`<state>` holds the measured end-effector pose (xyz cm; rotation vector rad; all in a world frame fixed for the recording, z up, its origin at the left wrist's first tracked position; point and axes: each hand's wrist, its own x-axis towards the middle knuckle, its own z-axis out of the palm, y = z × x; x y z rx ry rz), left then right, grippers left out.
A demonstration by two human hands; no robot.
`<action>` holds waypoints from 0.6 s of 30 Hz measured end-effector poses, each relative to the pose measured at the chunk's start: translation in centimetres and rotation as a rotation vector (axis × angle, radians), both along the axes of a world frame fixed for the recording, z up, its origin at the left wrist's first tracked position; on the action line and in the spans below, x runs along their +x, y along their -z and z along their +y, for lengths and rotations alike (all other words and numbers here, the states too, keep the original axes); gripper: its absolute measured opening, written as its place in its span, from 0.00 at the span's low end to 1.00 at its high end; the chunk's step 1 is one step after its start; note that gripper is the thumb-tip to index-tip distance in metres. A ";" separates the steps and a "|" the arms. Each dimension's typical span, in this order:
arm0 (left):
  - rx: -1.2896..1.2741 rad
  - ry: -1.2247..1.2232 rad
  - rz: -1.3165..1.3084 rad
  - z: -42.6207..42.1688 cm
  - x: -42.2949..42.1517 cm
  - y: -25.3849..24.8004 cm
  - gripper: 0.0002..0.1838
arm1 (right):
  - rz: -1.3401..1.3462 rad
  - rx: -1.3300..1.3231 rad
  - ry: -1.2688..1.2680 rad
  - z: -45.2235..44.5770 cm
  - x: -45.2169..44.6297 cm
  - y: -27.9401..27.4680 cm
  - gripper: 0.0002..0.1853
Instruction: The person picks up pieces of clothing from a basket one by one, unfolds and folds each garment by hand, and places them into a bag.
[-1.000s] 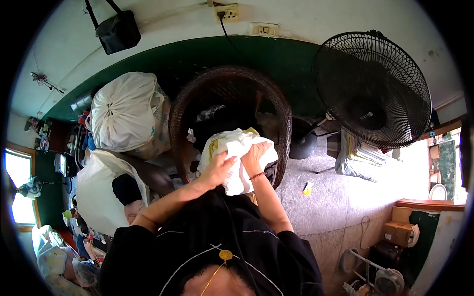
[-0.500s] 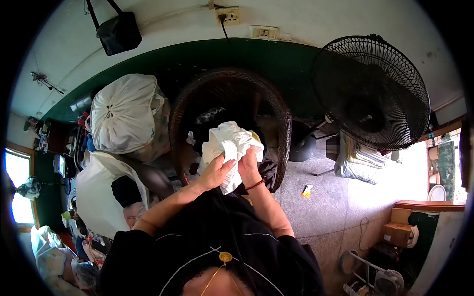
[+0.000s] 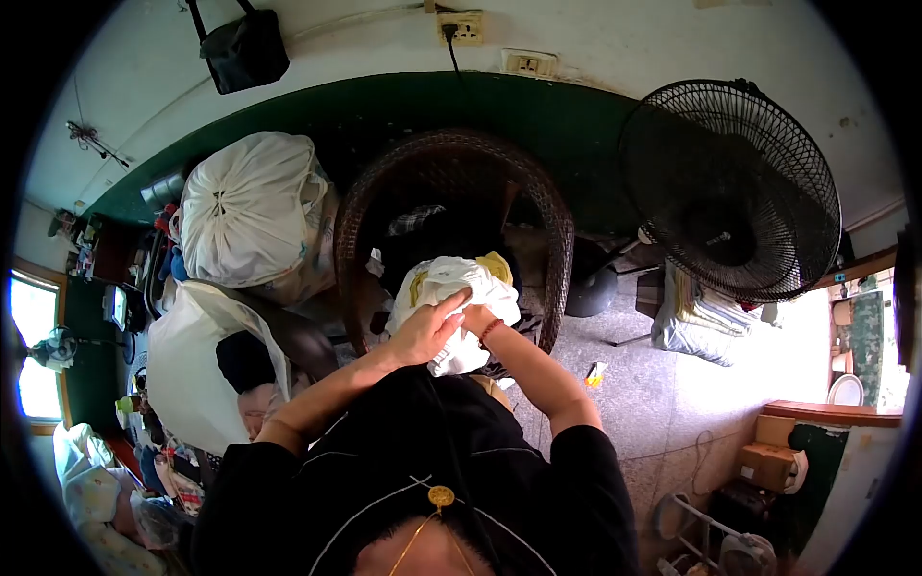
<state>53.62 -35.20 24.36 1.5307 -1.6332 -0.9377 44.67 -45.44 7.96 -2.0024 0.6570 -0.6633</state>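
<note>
A crumpled white cloth (image 3: pixel 456 278) with yellow patches at its upper edge lies bunched in front of my body, over a dark wicker chair. Holding its near left side is my left hand (image 3: pixel 427 329), the thumb stretched across the top. My right hand (image 3: pixel 474 321), with a red bead bracelet (image 3: pixel 491 328) at the wrist, grips the cloth close beside the left; its fingertips are partly hidden in the folds. Dark clothes (image 3: pixel 461 228), one of them checked (image 3: pixel 417 221), lie on the wicker chair (image 3: pixel 351 226) behind the cloth.
At left stand a tied white cloth bundle (image 3: pixel 252 216) and an open white bag (image 3: pixel 192 370) with a black item (image 3: pixel 245 368) inside. A black standing fan (image 3: pixel 725 192) is at right, near folded fabric (image 3: pixel 706 322). A small yellow packet (image 3: pixel 595 372) lies on the floor.
The white cloth has been lowered and spread wider, showing more yellow at its upper edge. Both hands have drawn closer together, the right one reaching inward. The view has shifted slightly.
</note>
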 end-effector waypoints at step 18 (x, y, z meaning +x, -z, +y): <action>0.238 0.134 0.331 2.5 -1.1 0.6 0.23 | 0.046 0.150 0.137 0.1 2.4 -0.6 0.21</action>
